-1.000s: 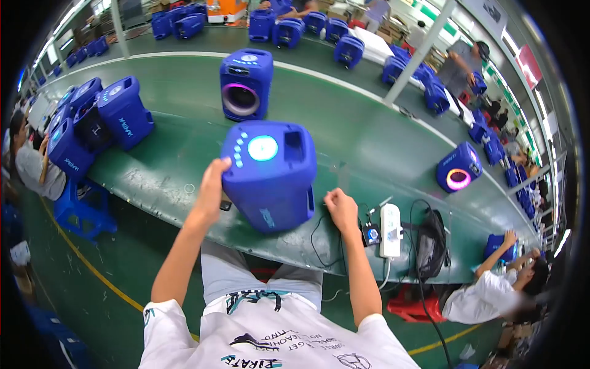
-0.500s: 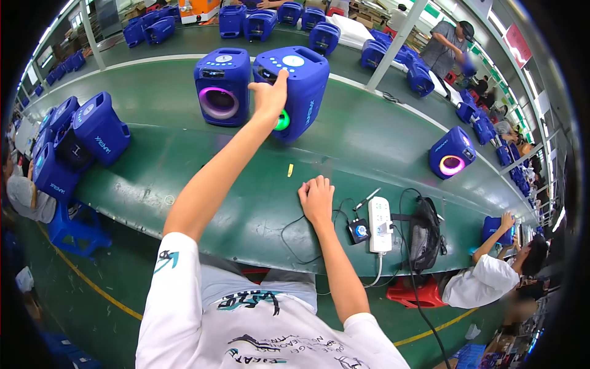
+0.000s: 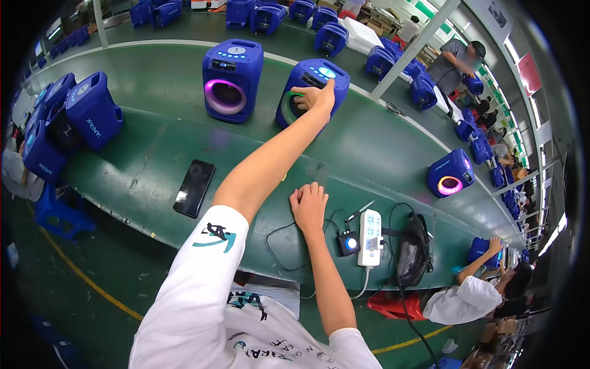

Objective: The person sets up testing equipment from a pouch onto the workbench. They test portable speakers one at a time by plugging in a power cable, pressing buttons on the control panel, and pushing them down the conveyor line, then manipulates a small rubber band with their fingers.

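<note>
My left hand is at the front of a blue speaker on the far side, its fingers apart over the panel and the green-lit ring. Left of it stands another blue speaker with a pink-lit ring. My right hand lies on the green table with its fingers spread, holding nothing. Near that hand are a thin black cable, a small black box with a blue-white light, and a white power strip.
A black phone lies on the table's left part. Blue speakers cluster at far left; one stands at right. A black bag is beside the strip. A co-worker sits at right.
The speaker under my left hand has moved right, away from the pink-lit speaker, leaving a gap between them. Earlier it was held near my body. The phone now shows fully.
</note>
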`<state>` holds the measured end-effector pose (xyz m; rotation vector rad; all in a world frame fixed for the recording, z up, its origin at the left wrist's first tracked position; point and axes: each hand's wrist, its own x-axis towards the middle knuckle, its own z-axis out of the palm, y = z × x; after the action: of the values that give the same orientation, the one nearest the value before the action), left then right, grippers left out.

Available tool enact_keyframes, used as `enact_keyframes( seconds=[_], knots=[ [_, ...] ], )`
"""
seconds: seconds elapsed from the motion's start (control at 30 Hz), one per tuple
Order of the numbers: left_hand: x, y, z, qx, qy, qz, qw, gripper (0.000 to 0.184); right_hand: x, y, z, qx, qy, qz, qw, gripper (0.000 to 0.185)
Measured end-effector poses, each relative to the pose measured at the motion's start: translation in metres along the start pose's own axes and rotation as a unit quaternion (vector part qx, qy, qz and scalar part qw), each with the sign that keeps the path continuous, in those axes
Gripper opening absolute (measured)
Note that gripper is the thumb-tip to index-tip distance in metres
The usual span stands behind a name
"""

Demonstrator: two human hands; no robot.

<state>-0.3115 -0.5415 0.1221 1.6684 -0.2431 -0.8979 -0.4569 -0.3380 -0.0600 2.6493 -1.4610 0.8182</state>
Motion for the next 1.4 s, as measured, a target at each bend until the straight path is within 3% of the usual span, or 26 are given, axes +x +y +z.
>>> enact_keyframes(
  seconds=[0.03,0.13,0.17,0.2,0.3,0.33,0.37,0.47,0.53,0.6,0.67,0.73,0.77,0.87,0.93,1.1,1.17,1.2,1.23,1.33,1.4],
  knots=[
    [0.004,-0.005,0.001,0.02,-0.004,0.001,1.0,0.148,0.001,0.0,0.0,0.001,-0.002,0.002,1.0,0.02],
    [0.019,-0.032,-0.018,-0.051,-0.094,0.019,0.994,0.15,0.001,0.0,0.0,0.002,0.002,0.004,1.0,0.019],
    [0.024,-0.044,-0.039,-0.135,-0.196,0.025,0.971,0.144,0.001,0.001,0.0,0.01,0.008,0.0,1.0,0.018],
    [0.012,-0.048,-0.066,-0.166,-0.216,0.036,0.961,0.126,0.001,0.002,-0.001,0.01,0.01,0.003,1.0,0.018],
    [0.068,-0.102,-0.121,-0.367,-0.021,0.148,0.918,0.068,0.002,-0.002,0.001,0.02,0.017,0.016,1.0,0.016],
    [0.075,-0.103,-0.145,-0.347,0.053,0.155,0.923,0.064,0.003,-0.001,-0.001,0.022,0.02,0.016,0.999,0.016],
    [0.089,-0.104,-0.173,-0.335,0.039,0.119,0.934,0.062,0.002,0.0,-0.002,0.02,0.022,0.014,0.999,0.015],
    [0.126,-0.084,-0.209,-0.41,0.037,0.086,0.907,0.104,0.001,0.0,-0.001,0.025,0.02,0.021,0.999,0.015],
    [0.122,-0.051,-0.213,-0.371,-0.025,0.111,0.922,0.111,0.005,0.0,-0.007,0.016,0.025,0.016,0.999,0.015],
    [0.121,-0.018,-0.208,-0.336,-0.086,0.046,0.937,0.117,0.002,-0.001,-0.005,0.02,0.016,0.018,1.0,0.015],
    [0.127,0.003,-0.192,-0.252,-0.068,0.035,0.965,0.113,0.001,0.0,-0.002,0.016,0.029,0.013,0.999,0.015],
    [0.128,0.021,-0.182,-0.221,-0.052,-0.073,0.971,0.108,0.001,0.0,-0.002,0.014,0.027,0.016,0.999,0.015],
    [0.126,0.024,-0.179,-0.213,-0.055,-0.077,0.972,0.105,0.002,0.001,-0.003,0.019,0.025,0.019,0.999,0.015],
    [0.13,0.016,-0.185,-0.221,-0.051,-0.07,0.971,0.098,0.001,0.0,-0.005,0.031,0.019,0.031,0.999,0.016],
    [0.138,-0.004,-0.197,-0.255,-0.133,-0.002,0.958,0.097,0.001,0.0,-0.006,0.032,0.02,0.031,0.999,0.016],
    [0.075,-0.056,-0.244,-0.212,-0.182,0.127,0.952,0.078,-0.004,0.003,-0.003,0.035,0.043,0.038,0.998,0.015],
    [0.036,-0.064,-0.276,-0.221,-0.302,0.125,0.919,0.075,0.004,0.005,0.001,0.057,0.047,0.045,0.996,0.015],
    [0.005,-0.065,-0.286,-0.197,-0.269,0.164,0.929,0.077,0.003,0.009,0.001,0.07,0.043,0.05,0.995,0.015],
    [-0.014,-0.063,-0.302,-0.154,-0.224,0.133,0.953,0.079,-0.001,0.005,0.002,0.085,0.037,0.064,0.994,0.015],
    [-0.081,-0.045,-0.342,-0.099,-0.231,0.097,0.963,0.084,-0.004,0.007,0.003,0.073,0.06,0.073,0.993,0.019],
    [-0.087,-0.054,-0.374,-0.11,-0.217,0.074,0.967,0.084,-0.007,0.006,-0.004,0.084,0.019,0.078,0.993,0.018]
  ],
)
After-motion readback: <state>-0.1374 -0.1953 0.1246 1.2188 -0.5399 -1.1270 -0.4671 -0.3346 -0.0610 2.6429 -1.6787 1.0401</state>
